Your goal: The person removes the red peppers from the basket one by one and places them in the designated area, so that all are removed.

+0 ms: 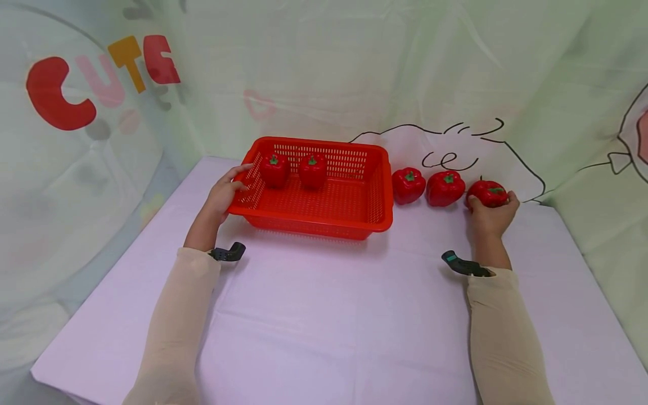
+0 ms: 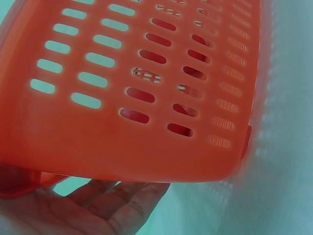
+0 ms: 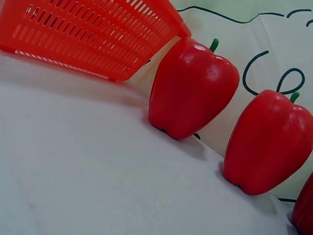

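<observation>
A red plastic basket with slotted walls stands at the back of the table. Two red bell peppers with green stems sit upright inside it, toward the left. My left hand grips the basket's left rim; in the left wrist view its fingers show past the edge of the slotted wall. To the right of the basket, three more red bell peppers stand in a row. At the row's far end, my right hand holds a bell pepper, thumb on its left side and fingers on its right.
Between the basket and the held one are a bell pepper close to the basket wall and another bell pepper. A white-covered table lies in front. Behind hangs a printed cloth.
</observation>
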`<state>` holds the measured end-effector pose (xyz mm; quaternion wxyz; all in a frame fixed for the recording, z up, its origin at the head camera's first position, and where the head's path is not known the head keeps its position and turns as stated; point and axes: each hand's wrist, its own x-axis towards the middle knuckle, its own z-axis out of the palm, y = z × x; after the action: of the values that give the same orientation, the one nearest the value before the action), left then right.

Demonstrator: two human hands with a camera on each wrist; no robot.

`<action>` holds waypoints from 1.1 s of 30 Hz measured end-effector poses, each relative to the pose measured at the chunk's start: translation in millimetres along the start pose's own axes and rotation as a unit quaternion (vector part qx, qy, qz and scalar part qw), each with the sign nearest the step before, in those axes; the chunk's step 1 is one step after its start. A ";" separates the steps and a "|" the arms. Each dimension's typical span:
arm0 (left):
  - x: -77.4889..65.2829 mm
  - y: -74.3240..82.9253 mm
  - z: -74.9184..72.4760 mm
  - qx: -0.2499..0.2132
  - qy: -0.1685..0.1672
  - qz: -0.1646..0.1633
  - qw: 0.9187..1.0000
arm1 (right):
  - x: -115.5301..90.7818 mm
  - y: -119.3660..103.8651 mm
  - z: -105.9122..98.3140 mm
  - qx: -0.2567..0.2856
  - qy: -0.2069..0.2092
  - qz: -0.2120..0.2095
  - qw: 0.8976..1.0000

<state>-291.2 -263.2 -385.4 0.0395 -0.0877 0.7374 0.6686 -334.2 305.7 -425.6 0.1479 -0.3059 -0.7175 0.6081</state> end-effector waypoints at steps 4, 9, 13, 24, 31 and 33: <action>-1.8 2.2 -1.1 0.002 0.002 0.002 1.000 | 0.7 -5.9 -0.1 0.010 0.024 -0.007 1.000; -3.6 4.8 -2.6 0.004 0.003 0.005 1.000 | -5.9 -18.7 0.9 -0.017 0.046 -0.024 0.999; -4.9 6.8 -4.5 0.003 0.002 0.009 1.000 | -16.6 -33.3 2.2 -0.042 0.061 -0.036 0.997; -2.3 4.3 -2.1 0.002 0.002 0.009 1.000 | -73.8 -86.6 18.5 -0.009 -0.049 -0.054 0.997; 1.3 -0.3 2.5 -0.001 0.003 -0.006 1.000 | -127.1 -98.9 51.1 -0.074 -0.173 -0.105 0.976; 0.5 -0.7 0.6 0.002 0.007 -0.007 1.000 | -141.6 -100.3 64.8 -0.087 -0.217 -0.123 0.965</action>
<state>-291.7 -262.7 -386.2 0.0393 -0.0979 0.7383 0.6661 -289.2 160.0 -320.5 0.0357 -0.0877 -0.8148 0.5720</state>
